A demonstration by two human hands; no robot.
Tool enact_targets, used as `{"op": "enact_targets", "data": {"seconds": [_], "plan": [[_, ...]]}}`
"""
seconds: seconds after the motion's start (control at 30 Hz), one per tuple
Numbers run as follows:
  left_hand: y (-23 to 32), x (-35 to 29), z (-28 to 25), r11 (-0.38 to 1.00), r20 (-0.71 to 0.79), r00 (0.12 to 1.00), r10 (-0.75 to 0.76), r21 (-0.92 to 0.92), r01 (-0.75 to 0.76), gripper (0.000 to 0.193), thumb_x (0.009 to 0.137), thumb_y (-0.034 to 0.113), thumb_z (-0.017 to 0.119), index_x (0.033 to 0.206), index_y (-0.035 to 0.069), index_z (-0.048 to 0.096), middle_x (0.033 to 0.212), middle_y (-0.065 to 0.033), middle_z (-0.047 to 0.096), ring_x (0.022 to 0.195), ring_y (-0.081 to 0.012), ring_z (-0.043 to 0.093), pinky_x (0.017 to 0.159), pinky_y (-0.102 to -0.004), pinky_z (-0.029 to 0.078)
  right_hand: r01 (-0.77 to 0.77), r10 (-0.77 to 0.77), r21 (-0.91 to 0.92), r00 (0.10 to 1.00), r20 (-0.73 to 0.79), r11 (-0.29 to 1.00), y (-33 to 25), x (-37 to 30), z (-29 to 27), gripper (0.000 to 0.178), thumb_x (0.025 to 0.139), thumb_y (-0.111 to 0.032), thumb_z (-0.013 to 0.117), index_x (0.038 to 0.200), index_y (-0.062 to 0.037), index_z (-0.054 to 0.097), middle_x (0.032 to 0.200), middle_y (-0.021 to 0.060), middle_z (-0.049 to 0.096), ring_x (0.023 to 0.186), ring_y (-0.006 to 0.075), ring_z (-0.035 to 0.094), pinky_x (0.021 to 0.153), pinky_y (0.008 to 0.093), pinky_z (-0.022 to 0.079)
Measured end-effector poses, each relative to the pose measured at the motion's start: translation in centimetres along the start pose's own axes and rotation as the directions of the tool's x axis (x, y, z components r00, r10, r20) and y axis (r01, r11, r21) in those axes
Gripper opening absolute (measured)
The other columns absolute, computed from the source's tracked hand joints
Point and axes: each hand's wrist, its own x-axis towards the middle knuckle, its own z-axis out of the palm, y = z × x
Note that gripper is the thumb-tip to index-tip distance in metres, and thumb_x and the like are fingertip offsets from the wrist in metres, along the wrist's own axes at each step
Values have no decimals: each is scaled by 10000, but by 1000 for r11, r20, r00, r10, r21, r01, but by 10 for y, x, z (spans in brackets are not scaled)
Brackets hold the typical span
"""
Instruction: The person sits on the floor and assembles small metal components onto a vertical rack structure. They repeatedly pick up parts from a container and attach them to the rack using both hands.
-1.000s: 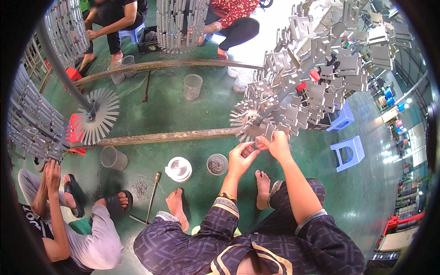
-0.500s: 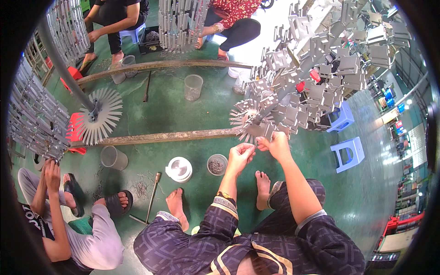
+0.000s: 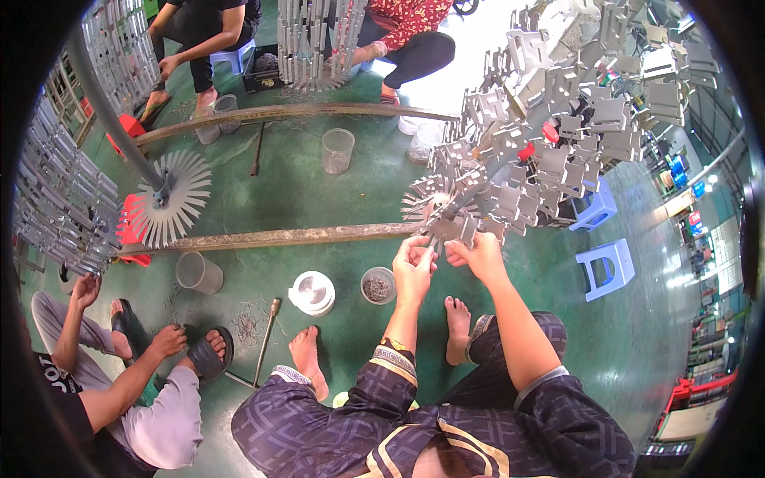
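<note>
The left hand and right hand pinch narrowly at the lower edge of a tilted cluster of flat grey metal plates; from here I cannot tell what either grips. Over the last half second the left fingers have risen toward the cluster's lowest plates, so I judge both hands are working there. Below, on the green floor, I see a translucent round cup of small metal pieces and a white round bucket. Crowded plates overhang the right hand; a long brown bar crosses behind.

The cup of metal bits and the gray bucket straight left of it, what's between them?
In the head view, a white tub stands between them, with green floor on either side.
</note>
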Motion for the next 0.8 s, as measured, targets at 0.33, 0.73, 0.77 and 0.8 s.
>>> {"op": "enact_targets", "data": {"seconds": [0.33,0.73,0.77,0.8], "plan": [[-3,-4,-5,991,252,959,-127,75,111,130,854,121,573,877,11,639,689,14,551,582,-48,451,509,-185,341,22,-27,-111,999,-43,994,12,-8,-2,198,759,-202,701,845,-25,675,632,52,629,490,91,572,433,224,455],[-4,-1,-8,695,530,734,-424,-329,640,179,838,100,571,968,-17,608,723,-13,575,578,-70,482,491,-193,362,161,-163,-141,987,-7,977,8,-21,-11,165,738,-113,697,882,-35,680,735,42,658,681,92,586,627,262,465],[-5,0,-9,658,552,708,-440,-338,673,168,832,92,573,957,-16,605,725,-20,578,578,-76,486,489,-195,363,171,-173,-149,985,2,974,5,-23,-11,187,735,-109,699,907,-40,677,730,36,652,671,90,583,620,261,464],[-6,1,-9,642,556,703,-445,-349,682,146,827,86,576,932,-12,600,727,-28,581,572,-80,482,484,-200,360,181,-182,-156,983,12,971,1,-25,-12,211,732,-105,701,931,-44,674,724,30,647,661,88,580,613,261,464]]}}
